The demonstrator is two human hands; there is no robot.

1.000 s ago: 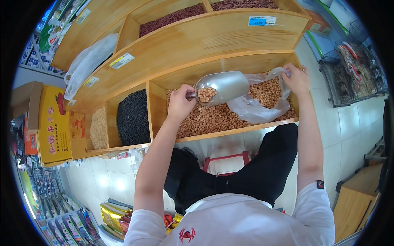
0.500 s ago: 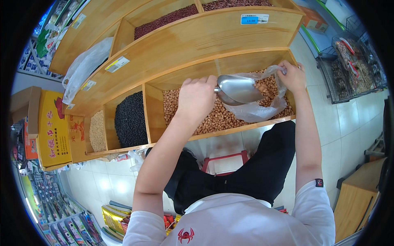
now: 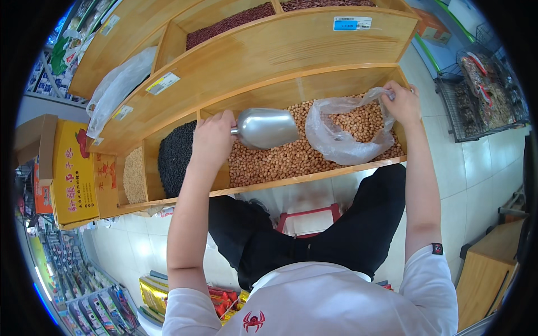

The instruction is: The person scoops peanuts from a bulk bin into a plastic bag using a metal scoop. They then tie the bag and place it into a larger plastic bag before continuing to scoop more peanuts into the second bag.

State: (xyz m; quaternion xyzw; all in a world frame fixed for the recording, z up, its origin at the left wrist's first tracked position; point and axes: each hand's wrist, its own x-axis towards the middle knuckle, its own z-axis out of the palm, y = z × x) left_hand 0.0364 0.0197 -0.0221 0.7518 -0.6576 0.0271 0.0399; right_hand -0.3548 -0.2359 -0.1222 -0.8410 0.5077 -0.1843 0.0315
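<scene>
My left hand (image 3: pixel 214 139) is closed round the handle of a metal scoop (image 3: pixel 268 128), which sits above the left part of a wooden bin compartment. Below the scoop lie loose tan legumes (image 3: pixel 260 167), like chickpeas in shape. My right hand (image 3: pixel 404 103) pinches the far right rim of a clear plastic bag (image 3: pixel 326 139), holding its mouth apart. The bag rests on the legumes at the compartment's right end, with more of them showing inside its mouth. Whether anything lies in the scoop's bowl cannot be seen.
Left of this compartment are black beans (image 3: pixel 178 159) and pale grains (image 3: pixel 134 176). Behind rises a wooden board (image 3: pixel 302 47), with dark red beans (image 3: pixel 230 25) above. A yellow carton (image 3: pixel 73 173) stands left, a wire basket (image 3: pixel 476 95) right. A red stool (image 3: pixel 308 215) is below me.
My left hand has drawn the scoop leftward, away from the bag, and the scoop has turned over. The bag's mouth now shows wider. My right hand has barely moved.
</scene>
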